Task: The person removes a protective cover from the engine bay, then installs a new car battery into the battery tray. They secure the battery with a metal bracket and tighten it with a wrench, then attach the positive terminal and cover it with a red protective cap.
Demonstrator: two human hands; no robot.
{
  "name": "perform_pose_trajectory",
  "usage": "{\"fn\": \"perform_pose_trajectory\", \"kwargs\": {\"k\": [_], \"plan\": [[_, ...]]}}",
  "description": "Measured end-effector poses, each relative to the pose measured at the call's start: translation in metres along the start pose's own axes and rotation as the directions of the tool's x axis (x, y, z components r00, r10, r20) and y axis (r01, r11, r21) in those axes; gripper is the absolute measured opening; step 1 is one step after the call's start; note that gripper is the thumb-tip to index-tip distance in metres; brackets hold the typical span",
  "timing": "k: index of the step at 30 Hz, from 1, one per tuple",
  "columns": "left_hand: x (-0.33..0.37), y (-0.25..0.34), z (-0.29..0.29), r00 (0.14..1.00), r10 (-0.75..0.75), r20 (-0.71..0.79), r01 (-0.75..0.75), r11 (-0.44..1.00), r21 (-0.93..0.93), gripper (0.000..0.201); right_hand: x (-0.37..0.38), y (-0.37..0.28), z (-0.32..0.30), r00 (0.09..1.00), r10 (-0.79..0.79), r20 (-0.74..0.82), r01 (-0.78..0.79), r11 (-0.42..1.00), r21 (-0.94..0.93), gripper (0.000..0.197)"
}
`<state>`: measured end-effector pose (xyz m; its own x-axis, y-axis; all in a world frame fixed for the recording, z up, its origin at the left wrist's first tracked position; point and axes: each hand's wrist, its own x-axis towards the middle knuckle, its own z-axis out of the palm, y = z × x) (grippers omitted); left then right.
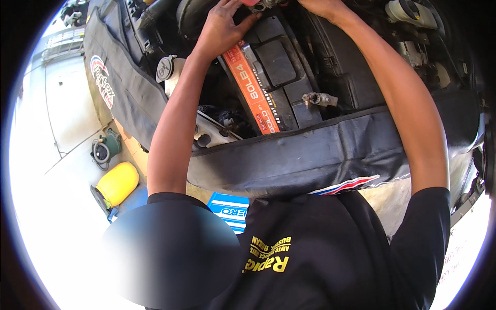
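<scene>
hoses crowd battery (274, 72), cover (310, 155) fronts it

Outdoors in hard sunlight. At nine o'clock, pale concrete floor (62, 103) with straight joint lines, washed out near the rim. At eight o'clock, a yellow canister (118, 183) lying on the floor, just above it a small green device with hose (106, 149). At six o'clock, a blue-and-white box (230, 209).

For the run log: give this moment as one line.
left hand flat on car battery | right hand at its far edge, grip hidden | black fender cover over bay edge
</scene>
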<state>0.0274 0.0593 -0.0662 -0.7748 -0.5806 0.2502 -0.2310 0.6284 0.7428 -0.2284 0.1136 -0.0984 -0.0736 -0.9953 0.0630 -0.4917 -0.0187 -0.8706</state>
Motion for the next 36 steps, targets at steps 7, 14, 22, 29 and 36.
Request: {"fn": "perform_pose_trajectory", "kwargs": {"k": [7,14,22,29,36], "plan": [[-0.012,-0.006,-0.003,0.993,0.071,-0.089,-0.063,0.994,0.09,0.052,0.008,-0.017,0.03,0.994,0.016,-0.11,-0.022,0.998,-0.052,0.037],[-0.01,-0.008,0.001,0.991,0.083,-0.106,-0.069,0.989,0.133,0.066,-0.003,-0.043,0.018,0.99,0.134,-0.037,-0.137,0.982,-0.131,0.04],[-0.014,-0.004,0.005,0.988,-0.023,-0.156,0.034,0.997,0.069,0.065,0.0,-0.064,0.019,0.955,0.29,-0.07,-0.289,0.957,0.012,0.038],[-0.02,-0.014,0.004,0.988,-0.049,-0.147,0.077,0.978,0.192,0.062,-0.001,-0.051,0.012,0.986,0.068,0.154,-0.091,0.984,0.152,0.026],[-0.025,-0.035,0.003,0.985,0.049,-0.168,-0.02,0.985,0.171,0.041,-0.001,-0.064,0.014,0.971,0.236,0.038,-0.232,0.969,-0.081,0.028]]}}
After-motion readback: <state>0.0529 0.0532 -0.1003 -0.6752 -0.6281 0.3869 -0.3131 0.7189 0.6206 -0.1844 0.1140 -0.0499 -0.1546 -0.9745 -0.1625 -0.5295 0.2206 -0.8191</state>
